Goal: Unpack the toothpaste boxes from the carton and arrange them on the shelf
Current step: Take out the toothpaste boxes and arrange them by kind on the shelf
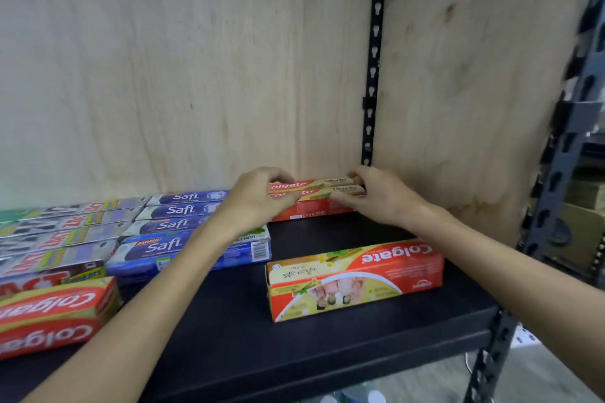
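You are mid-placement: your left hand (262,198) and right hand (370,196) pinch the ends of two red toothpaste boxes (314,196) lying side by side against the plywood back of the shelf (229,321). Next, likely square them, let go, and fetch the large red box (355,278) nearer you.

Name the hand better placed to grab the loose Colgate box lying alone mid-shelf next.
Right, probably. The right hand sits almost directly behind the loose Colgate box, so it only needs to pull back. The left hand would have to cross over. Both now hold the back Colgate boxes.
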Available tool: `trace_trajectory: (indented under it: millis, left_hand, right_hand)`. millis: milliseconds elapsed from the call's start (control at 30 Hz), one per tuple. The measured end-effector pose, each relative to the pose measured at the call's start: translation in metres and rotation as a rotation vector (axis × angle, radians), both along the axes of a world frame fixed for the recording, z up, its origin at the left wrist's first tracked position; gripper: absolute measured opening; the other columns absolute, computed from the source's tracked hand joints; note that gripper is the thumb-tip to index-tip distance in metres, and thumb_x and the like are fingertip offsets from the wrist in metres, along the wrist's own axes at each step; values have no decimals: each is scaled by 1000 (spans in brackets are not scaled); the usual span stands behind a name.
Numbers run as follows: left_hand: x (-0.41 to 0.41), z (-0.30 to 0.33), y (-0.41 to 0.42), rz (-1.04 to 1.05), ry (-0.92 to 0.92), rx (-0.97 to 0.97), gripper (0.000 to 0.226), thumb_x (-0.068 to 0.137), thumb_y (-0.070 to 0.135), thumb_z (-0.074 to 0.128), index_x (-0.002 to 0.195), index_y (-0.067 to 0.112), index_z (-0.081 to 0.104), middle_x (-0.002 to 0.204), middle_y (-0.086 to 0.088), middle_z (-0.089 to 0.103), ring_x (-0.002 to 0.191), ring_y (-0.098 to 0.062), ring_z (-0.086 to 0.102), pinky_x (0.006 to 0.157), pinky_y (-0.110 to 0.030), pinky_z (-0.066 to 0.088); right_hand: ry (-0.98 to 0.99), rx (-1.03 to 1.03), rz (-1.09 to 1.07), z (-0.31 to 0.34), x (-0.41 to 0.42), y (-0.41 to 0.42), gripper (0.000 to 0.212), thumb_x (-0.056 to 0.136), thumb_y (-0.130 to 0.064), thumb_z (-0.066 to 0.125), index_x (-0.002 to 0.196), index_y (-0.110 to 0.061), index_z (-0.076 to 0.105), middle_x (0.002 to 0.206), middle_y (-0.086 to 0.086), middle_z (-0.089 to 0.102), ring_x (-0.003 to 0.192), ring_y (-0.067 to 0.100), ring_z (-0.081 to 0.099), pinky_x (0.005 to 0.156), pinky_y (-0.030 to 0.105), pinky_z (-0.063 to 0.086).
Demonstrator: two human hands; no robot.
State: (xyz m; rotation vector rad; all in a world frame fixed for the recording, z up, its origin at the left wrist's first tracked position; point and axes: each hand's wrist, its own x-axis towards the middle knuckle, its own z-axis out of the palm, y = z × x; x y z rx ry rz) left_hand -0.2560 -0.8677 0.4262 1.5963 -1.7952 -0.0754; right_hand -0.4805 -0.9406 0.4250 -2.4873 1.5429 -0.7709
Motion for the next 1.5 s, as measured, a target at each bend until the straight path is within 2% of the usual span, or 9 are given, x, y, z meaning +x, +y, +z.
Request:
trace_trajectory:
  millis: [167,400,567,667,900,1100,1267,1400,1500]
  left_hand:
    - [-25,-12,89,-224,269,-86,16,97,33,61,98,24,75,100,13,74,99,-4,67,87,-20,50]
    - [-20,-48,144,-154,121,14,36,84,54,66,112,31,70,105,18,70,95,-2,66,88,-31,54]
    - [-10,-54,152,-93,74,17,43,92,49,61,131,30,63,123,10,67,107,-4,64,98,-36,51]
    - [-17,-59,152,-10,49,-15,51,92,49,62,138,27,57,126,4,55,114,-13,59,103,-40,48]
    - [-64,-67,175,-12,234,-69,23,91,41,67,107,27,57,101,13,64,94,-1,61,86,-28,51]
    - [-85,-58,204,-264,361,131,42,92,64,49,118,36,65,109,20,71,103,12,61,87,-8,44]
    - [-54,-49,206,-133,174,116,47,85,69,58,122,39,54,109,21,66,95,13,59,78,-11,45]
    - [-23,-46,202,-61,72,133,48,94,52,59,134,26,50,120,12,60,98,1,57,76,-12,43]
    - [-3,-42,197,-52,11,155,53,96,47,57,143,23,47,134,5,57,108,-2,50,82,-17,42]
  right_hand:
    - [-227,-118,32,-17,-37,73,32,89,-57,58,100,-30,73,87,-16,72,82,1,65,80,33,56]
    - [-398,-6,-20,-49,-62,142,37,99,-50,46,115,-25,68,109,-6,67,89,1,58,67,4,40]
    - [-419,164,139,-58,-85,172,47,94,-49,59,138,-37,49,130,-17,58,112,-1,59,96,24,50]
    - [-468,110,144,-67,-98,187,50,87,-45,70,134,-35,53,122,-15,65,107,0,65,95,33,55]
    - [-623,-125,-67,-77,-85,238,51,72,-41,85,117,-26,65,102,-13,67,88,-7,60,72,5,45]
    - [-724,-39,29,-78,-33,280,53,79,-43,79,127,-31,61,110,-12,65,94,-4,64,81,16,54]
    - [-572,213,238,-75,-14,282,51,89,-18,56,136,-36,54,121,-12,63,108,-2,62,97,25,52]
    - [-575,70,126,-68,-27,256,40,95,-15,52,131,-32,60,117,-13,66,101,-8,60,85,10,48]
    - [-602,-39,-6,-60,-32,230,31,99,-26,53,129,-26,59,119,-6,64,93,-2,60,78,15,47]
